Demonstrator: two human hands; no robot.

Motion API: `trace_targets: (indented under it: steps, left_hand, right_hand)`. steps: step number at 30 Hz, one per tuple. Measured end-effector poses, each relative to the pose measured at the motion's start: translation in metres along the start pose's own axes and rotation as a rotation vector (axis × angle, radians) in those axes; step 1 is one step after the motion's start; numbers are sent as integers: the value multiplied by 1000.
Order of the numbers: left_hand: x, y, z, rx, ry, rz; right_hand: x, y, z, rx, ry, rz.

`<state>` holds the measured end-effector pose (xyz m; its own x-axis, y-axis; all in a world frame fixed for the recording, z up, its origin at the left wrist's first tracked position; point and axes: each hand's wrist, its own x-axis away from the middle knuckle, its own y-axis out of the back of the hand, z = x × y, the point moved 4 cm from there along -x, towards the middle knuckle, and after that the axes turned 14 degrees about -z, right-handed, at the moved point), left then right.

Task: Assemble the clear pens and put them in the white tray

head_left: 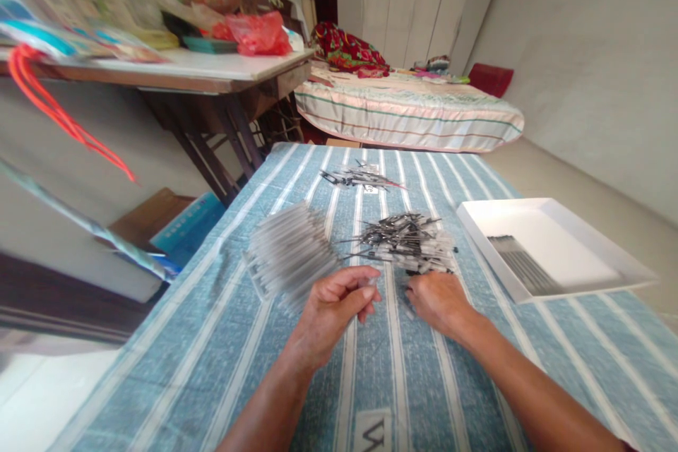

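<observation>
My left hand (339,300) is closed in a pinch, with a small clear bit showing at the fingertips, too blurred to name. Just right of it, my right hand (437,302) has its fingers together at the near edge of a loose pile of thin black and clear pieces (410,240), resembling pen parts. Whatever those fingers hold is hidden. Beyond my left hand lies a stack of clear, tube-like plastic pieces (294,247), side by side and blurred. A smaller scatter of thin dark and clear pieces (360,175) lies farther back.
A shallow white box (583,244) on the right holds a row of slim grey-black sticks (522,265). Striped blue cloth (365,374) covers the table. At left stands a cluttered side table (254,67) with a red plastic bag (259,34). Behind is a bed (407,109).
</observation>
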<state>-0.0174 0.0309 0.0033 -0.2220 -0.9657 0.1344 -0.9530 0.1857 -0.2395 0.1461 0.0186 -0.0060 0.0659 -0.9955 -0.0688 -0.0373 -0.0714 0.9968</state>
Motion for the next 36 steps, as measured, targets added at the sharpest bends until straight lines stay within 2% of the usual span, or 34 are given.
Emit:
trace_targets:
  steps: [6, 8, 11, 14, 16, 18, 25, 36]
  left_hand:
    - [1, 0, 0, -57, 1, 8]
    - [1, 0, 0, -68, 2, 2]
    - [2, -1, 1, -76, 11, -7]
    - [2, -2, 1, -97, 27, 4]
    - [2, -3, 2, -123, 40, 11]
    - [2, -3, 3, -146, 51, 8]
    - [0, -3, 8, -231, 94, -5]
    - [1, -4, 10, -309, 101, 53]
  right_hand:
    - [-3, -3, 3, -21, -40, -29]
    - [-2, -2, 2, -151, -32, -77]
    - [-1, -1, -2, -692, -62, -114]
    - [-3, -3, -3, -1272, -136, -51]
    - [-5, -3, -2, -1497, -169, -44]
    - [-7, -4, 0, -1612, -192, -57]
    - [-7, -11, 3, -1739, -235, -53]
    - [-4, -12, 6, -1664, -145, -110]
